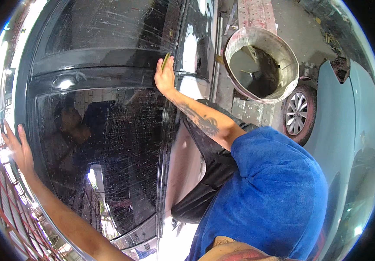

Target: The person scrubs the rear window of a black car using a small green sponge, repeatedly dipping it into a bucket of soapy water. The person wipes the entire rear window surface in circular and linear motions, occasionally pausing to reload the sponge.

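Note:
My right hand [165, 76] lies on the dark car door [156, 76] by the seam between two doors, below the window line. Between its fingers it holds a thin yellow-green pad [165, 62], seen edge-on; its exact kind is not clear. Farther along the same car, my left hand [20, 151] rests with spread fingers at the roof edge [22, 111], holding nothing visible. Between the two arms, the dark side window [109, 146] shows white specks, streaks and a person's reflection. Another streaked window [109, 26] lies beyond the pillar [99, 58].
A round bucket [287, 68] of murky liquid, with a piece of something in it, stands beside the car on a worn plank [256, 13]. A pale teal car body panel [334, 130] and a wheel [297, 112] are at the right. Red metal bars [7, 202] show at the lower left.

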